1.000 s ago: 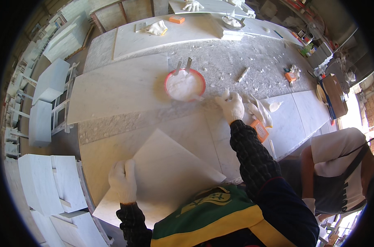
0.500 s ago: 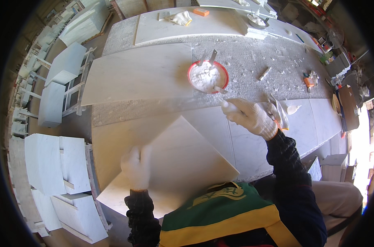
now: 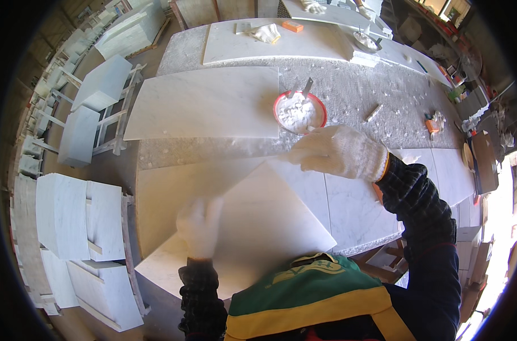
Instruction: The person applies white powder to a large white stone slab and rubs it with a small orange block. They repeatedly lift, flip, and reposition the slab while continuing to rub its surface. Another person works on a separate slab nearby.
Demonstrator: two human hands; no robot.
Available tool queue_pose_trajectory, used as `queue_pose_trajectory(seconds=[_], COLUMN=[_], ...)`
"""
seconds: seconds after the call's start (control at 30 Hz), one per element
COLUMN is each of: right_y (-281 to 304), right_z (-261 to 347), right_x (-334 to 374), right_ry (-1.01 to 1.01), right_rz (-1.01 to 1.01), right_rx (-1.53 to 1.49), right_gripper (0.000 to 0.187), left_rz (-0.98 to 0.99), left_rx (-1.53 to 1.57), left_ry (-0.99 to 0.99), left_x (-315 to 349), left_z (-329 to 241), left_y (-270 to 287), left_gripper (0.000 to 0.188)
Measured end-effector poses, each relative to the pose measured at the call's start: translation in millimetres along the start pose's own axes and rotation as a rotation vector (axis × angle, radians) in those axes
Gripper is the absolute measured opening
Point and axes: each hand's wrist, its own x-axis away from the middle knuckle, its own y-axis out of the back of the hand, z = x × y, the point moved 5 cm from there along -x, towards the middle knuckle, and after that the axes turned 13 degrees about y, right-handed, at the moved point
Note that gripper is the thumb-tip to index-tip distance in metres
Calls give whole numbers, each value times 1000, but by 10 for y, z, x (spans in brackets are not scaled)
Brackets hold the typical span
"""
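A pale, faintly veined marble slab (image 3: 275, 221) lies turned at an angle in front of me, its near corner by my apron. My left hand (image 3: 199, 227), in a white knit glove and blurred, is closed on the slab's left edge. Above the slab's far corner is my right hand (image 3: 341, 153), gloved too, with curled fingers pointing left. What its fingers hold is hidden by blur and the glove. Just beyond it stands a red-rimmed bowl (image 3: 297, 111) of white lumpy paste, with putty knives (image 3: 308, 86) stuck in it.
Another marble slab (image 3: 204, 102) lies across the dusty table (image 3: 355, 85), left of the bowl. Farther back are a wide slab (image 3: 327, 48), a loose glove (image 3: 265, 34) and an orange block (image 3: 292, 26). Stacked slabs (image 3: 62, 216) stand at left. Another person's gloved hand (image 3: 313, 6) shows at the top.
My right hand has come nearer and a little left, over the slab's far corner. The left hand keeps its place on the slab's edge. The whole view has shifted slightly.
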Motion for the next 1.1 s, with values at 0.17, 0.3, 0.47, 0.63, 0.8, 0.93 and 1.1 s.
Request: queue_pose_trajectory(seconds=[0.17, 0.3, 0.47, 0.63, 0.8, 0.93, 1.1], right_y=[201, 221, 212, 160, 128, 145, 160], right_z=[122, 142, 168, 67, 35, 63, 91], right_x=[-171, -241, -268, -217, -221, -250, -271], right_ry=[-109, -196, 7, 10, -15, -31, -79], right_rz=[133, 272, 221, 216, 262, 292, 392], right_rx=[89, 141, 284, 279, 317, 312, 350], right_gripper=[28, 28, 35, 34, 33, 33, 33], left_rz=[1, -24, -7, 16, -13, -8, -19], left_rx=[-39, -40, -46, -33, 24, 46, 20], left_ry=[2, -39, -50, -45, -84, -72, -90], left_x=[-4, 0, 1, 4, 17, 13, 14], left_z=[23, 21, 12, -15, -71, -68, -73], left_y=[-8, 9, 9, 29, 39, 30, 33], left_gripper=[35, 30, 28, 25, 28, 28, 28])
